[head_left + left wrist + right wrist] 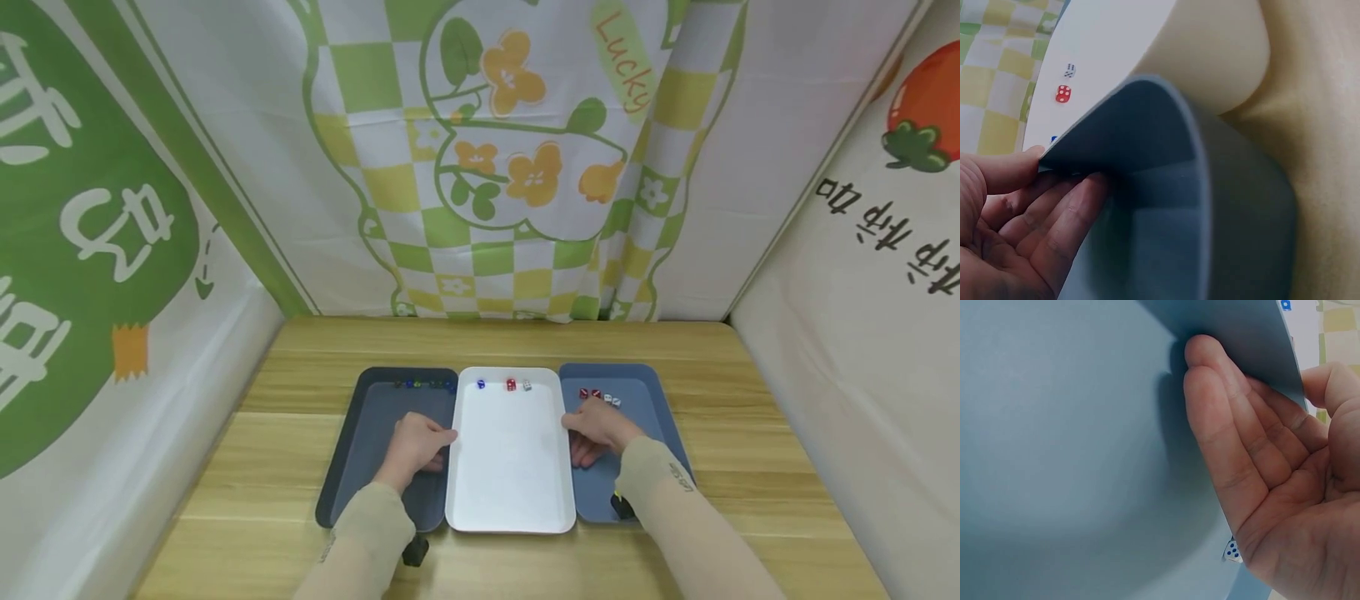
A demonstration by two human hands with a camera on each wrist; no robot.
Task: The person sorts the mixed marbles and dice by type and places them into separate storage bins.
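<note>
Three trays stand side by side: a dark grey one [375,450], a white one [510,467] and a blue-grey one [637,392]. My left hand [415,446] pinches the dark tray's wall where it meets the white tray, fingers inside and thumb [1016,169] over the rim. My right hand [600,429] likewise pinches the blue-grey tray's wall, its fingers [1210,406] inside. Whether the white tray's rims are pinched too is hidden. Along the white tray's far end lie a blue die [481,384], a red die [511,384] and a white die [527,385].
Several small dark blue and green dice [431,384] line the dark tray's far end. Red dice [590,394] and white dice [612,400] lie in the blue-grey tray beyond my right hand. A patterned curtain [517,275] hangs behind the wooden table [300,358].
</note>
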